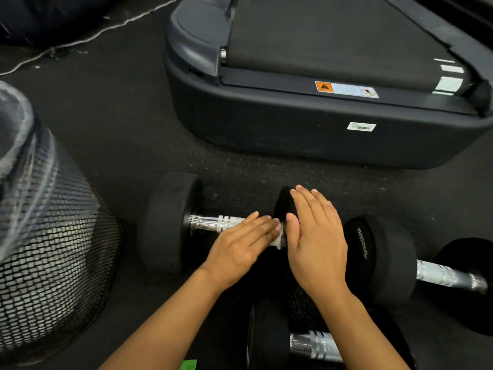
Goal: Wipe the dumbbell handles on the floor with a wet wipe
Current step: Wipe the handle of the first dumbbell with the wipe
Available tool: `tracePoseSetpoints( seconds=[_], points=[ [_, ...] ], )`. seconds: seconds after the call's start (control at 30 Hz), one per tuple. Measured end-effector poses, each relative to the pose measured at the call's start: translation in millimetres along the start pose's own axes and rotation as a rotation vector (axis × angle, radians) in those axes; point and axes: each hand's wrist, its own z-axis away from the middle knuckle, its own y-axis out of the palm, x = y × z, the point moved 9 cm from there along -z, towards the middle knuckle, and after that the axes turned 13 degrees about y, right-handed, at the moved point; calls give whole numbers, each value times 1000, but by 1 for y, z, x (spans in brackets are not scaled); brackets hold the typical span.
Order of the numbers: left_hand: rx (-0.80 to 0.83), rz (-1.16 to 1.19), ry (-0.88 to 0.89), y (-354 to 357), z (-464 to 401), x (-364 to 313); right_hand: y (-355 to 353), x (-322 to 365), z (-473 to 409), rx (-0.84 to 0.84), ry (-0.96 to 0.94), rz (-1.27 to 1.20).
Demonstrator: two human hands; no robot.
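Three black dumbbells with chrome handles lie on the dark rubber floor. The middle dumbbell [170, 222] has its handle [213, 222] partly covered by my left hand [240, 249], whose straight fingers press a white wet wipe [278, 240] onto the handle's right end. My right hand [314, 241] lies flat with straight fingers on that dumbbell's right weight [284, 201]. A second dumbbell [384, 257] lies to the right, its handle [448, 276] bare. A third dumbbell [269, 340] sits near the bottom edge, its handle [312, 345] partly behind my right forearm.
A black mesh waste bin [53, 249] lined with plastic stands at the left. The rear end of a treadmill [320, 134] fills the top right. A white cable [80, 41] runs across the floor at top left. A green scrap [189, 365] shows at the bottom edge.
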Motion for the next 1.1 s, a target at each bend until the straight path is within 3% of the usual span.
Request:
tracePoseSetpoints(
  seconds=[0.13, 0.3, 0.4, 0.53, 0.67, 0.73, 0.87, 1.1],
  points=[
    [66, 46, -149, 4, -7, 13, 1, 0, -2, 0, 8, -5],
    [428, 24, -375, 12, -24, 37, 2, 0, -2, 5, 15, 0],
    [381, 14, -428, 6, -12, 39, 1, 0, 0, 4, 12, 0],
    [267, 65, -366, 4, -16, 21, 0, 0, 2, -12, 14, -2],
    [470, 4, -425, 16, -23, 39, 1, 0, 0, 6, 16, 5],
    [450, -64, -460, 9, -11, 49, 0, 1, -1, 10, 11, 3],
    [143, -25, -339, -2, 1, 24, 0, 1, -2, -3, 12, -4],
    [71, -37, -125, -5, 7, 13, 1, 0, -1, 8, 1, -6]
  ],
)
